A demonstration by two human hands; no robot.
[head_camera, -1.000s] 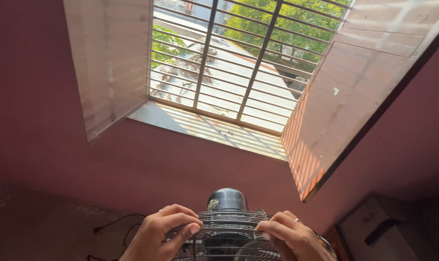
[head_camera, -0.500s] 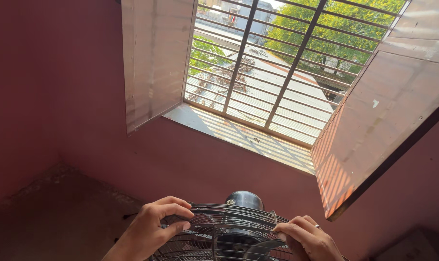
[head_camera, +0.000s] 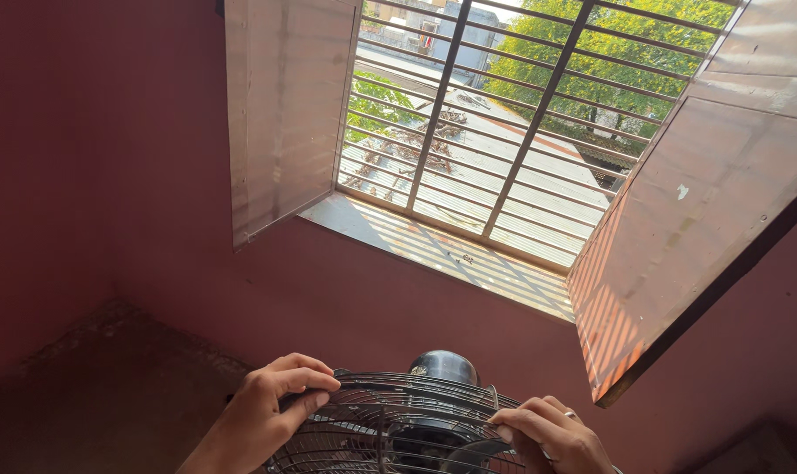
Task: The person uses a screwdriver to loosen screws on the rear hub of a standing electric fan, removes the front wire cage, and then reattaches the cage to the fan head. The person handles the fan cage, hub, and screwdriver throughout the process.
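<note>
Below the barred window (head_camera: 503,132), the fan's wire guard (head_camera: 389,421) is gripped at opposite rims by the left hand (head_camera: 271,412) and right hand (head_camera: 552,434), so fingers could be pinched between wires if it slips.

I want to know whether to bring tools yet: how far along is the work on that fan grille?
Done: nothing plainly finished shows. In hand: the left hand and right hand both grip the rim of the fan's wire grille, which sits in front of the motor housing. Left: the grille looks still fitted; clips or fasteners are not visible.
</note>
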